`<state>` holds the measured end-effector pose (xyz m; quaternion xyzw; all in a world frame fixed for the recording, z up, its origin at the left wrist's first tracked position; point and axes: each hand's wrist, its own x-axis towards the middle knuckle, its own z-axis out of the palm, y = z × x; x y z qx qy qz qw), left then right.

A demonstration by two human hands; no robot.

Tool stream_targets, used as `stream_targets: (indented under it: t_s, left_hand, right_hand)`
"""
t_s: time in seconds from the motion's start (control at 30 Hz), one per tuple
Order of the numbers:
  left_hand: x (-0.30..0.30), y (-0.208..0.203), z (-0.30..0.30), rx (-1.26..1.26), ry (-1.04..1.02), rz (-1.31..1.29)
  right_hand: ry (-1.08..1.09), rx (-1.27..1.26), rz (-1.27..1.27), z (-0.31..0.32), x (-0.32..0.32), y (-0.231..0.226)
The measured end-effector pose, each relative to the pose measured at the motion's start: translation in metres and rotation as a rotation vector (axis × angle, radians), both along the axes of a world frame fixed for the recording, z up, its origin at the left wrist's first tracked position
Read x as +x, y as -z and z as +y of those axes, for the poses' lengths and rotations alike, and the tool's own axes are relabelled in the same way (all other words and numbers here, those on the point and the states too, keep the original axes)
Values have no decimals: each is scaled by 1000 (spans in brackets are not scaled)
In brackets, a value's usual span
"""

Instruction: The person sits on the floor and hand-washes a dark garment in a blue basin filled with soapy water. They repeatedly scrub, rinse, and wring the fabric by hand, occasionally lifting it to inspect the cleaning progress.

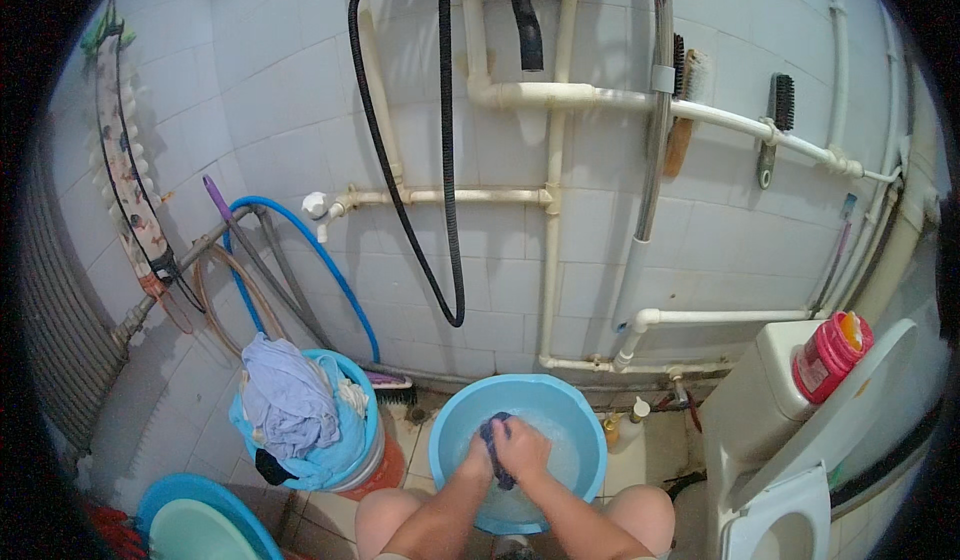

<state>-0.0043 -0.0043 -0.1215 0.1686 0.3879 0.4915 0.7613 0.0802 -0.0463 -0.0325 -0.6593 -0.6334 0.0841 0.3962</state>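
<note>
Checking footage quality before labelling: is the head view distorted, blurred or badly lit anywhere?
Head view: strong fisheye, with the white wall pipes bowing and dark corners; lighting even and soft, no glare; both hands wringing a dark cloth over the round blue plastic basin look sharp.

Laundry-heaped bucket (330, 430) lower left; blue hose (320, 250) against tiled wall; brushes (775, 125) on white pipes (600, 98) upper right; pink jar (830, 355) atop toilet tank (755, 400).
</note>
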Motion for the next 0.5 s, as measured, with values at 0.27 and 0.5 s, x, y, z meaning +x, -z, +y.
stream_targets:
  t_s: [0.27,0.5]
  left_hand:
    - [-12,20,27,-36,221,1109]
    - [-27,30,-10,149,956,1779]
  right_hand:
    - [237,-399,166,37,60,116]
    - [-283,-844,-604,1,62,176]
